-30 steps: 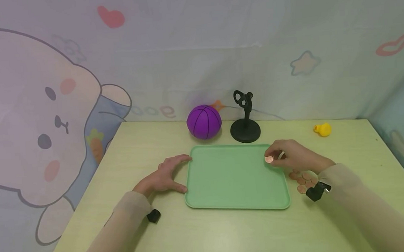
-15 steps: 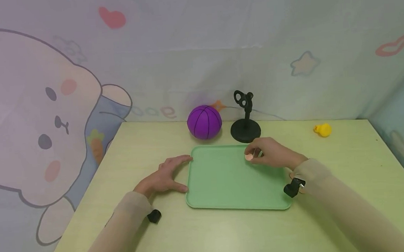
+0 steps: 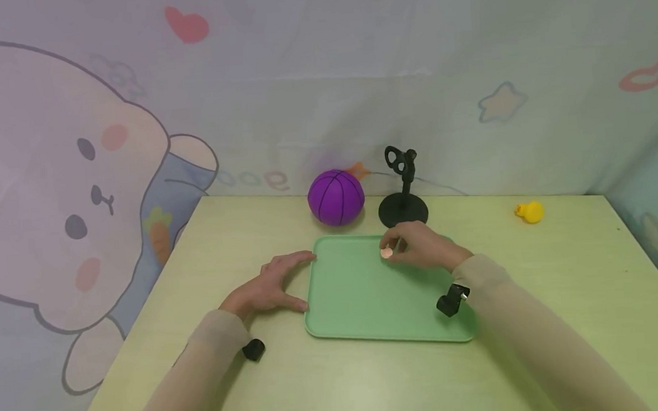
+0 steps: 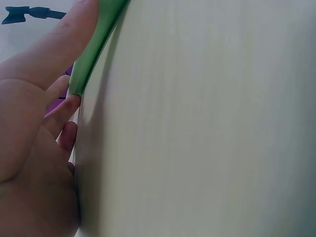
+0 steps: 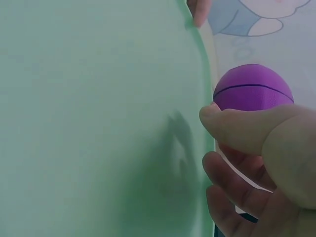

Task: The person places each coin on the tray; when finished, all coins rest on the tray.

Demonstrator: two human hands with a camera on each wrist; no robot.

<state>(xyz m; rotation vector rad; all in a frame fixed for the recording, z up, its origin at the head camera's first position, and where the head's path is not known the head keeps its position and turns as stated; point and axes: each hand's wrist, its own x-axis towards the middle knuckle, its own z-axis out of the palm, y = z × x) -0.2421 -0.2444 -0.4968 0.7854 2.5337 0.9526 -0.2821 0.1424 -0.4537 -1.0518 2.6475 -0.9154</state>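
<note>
A copper-coloured coin (image 3: 386,253) is pinched between thumb and fingers of my right hand (image 3: 419,245), over the back part of a green tray (image 3: 363,304). In the right wrist view the thumb (image 5: 242,126) covers nearly all of the coin, and the hand's shadow falls on the tray. My left hand (image 3: 266,288) rests at the tray's left side, thumb and forefinger spread wide and touching the rim. From the left wrist view, its fingertips (image 4: 69,106) meet the tray's green edge (image 4: 91,59) close to the tabletop.
Behind the tray stand a purple ball (image 3: 336,197) and a black stand (image 3: 403,208) with a round base. A small yellow toy (image 3: 530,212) lies at the back right of the pale table (image 3: 572,291). A printed cloth backdrop (image 3: 321,74) hangs behind.
My right hand has carried the coin leftward across the tray, from its right edge toward the middle. The forearm now hides several coins lying right of the tray. My left hand has stayed put.
</note>
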